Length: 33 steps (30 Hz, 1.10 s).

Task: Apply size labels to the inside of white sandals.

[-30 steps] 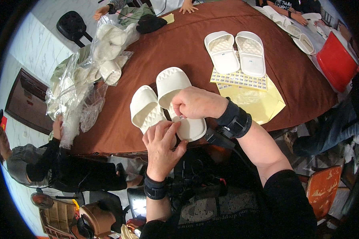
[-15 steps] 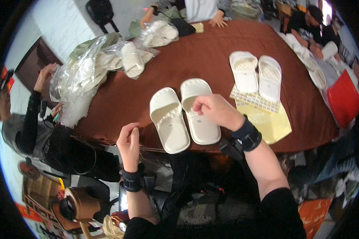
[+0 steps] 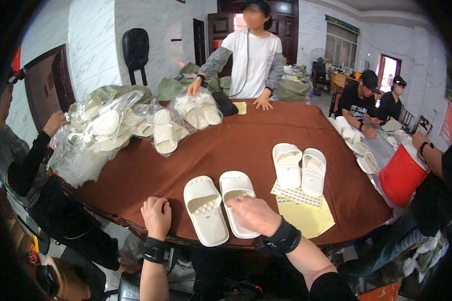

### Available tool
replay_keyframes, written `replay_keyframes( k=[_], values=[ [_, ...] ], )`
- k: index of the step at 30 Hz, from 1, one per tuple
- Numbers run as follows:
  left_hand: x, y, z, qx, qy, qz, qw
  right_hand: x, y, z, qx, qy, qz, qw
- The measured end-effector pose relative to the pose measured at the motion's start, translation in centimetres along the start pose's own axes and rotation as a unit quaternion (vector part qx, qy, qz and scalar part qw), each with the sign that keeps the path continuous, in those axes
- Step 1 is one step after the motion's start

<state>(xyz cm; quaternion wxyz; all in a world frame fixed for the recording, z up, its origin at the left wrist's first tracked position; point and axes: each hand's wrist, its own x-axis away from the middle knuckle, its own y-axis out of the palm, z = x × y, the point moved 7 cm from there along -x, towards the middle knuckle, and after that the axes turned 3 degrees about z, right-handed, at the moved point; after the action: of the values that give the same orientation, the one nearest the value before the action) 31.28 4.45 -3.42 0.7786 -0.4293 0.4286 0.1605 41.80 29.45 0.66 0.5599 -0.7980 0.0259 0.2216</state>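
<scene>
A pair of white slippers lies side by side near the table's front edge, toes pointing away from me. My right hand is over the insole of the right slipper, fingers curled in and pressed together; what they hold, if anything, is hidden. The left slipper has a small dark mark on its insole. Beside it, my left hand rests at the table edge, fingers curled closed with nothing visible in them. A second white pair sits farther right, its heels over a sheet of small stickers and yellow paper.
Clear plastic bags of white slippers are heaped at the table's far left, with a bagged pair beside them. Another person stands across the brown-covered table, one hand on a bag. Someone works at left. A red bucket stands at right.
The view has tilted up, so the table and slippers sit lower and the room shows. My right hand stays over the right slipper. The person across now touches a slipper bag.
</scene>
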Motion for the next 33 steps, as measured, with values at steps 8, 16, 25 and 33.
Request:
replay_keyframes(
  k=[8, 16, 25, 33],
  values=[
    [-0.9, 0.8, 0.8, 0.017, -0.003, -0.025, 1.000, -2.7, 0.3, -2.0, 0.062, -0.057, -0.035, 0.996],
    [-0.5, 0.9, 0.5, 0.010, -0.001, -0.017, 1.000, -5.1, 4.4, -0.3, 0.086, -0.013, -0.127, 0.988],
    [-0.3, 1.0, 0.4, 0.007, -0.008, -0.023, 1.000, -5.2, 2.9, -0.9, 0.093, -0.055, -0.067, 0.992],
    [-0.9, 1.0, 0.2, 0.009, 0.004, 0.006, 1.000, -4.3, -2.6, -3.6, 0.095, -0.103, 0.014, 0.990]
  ],
)
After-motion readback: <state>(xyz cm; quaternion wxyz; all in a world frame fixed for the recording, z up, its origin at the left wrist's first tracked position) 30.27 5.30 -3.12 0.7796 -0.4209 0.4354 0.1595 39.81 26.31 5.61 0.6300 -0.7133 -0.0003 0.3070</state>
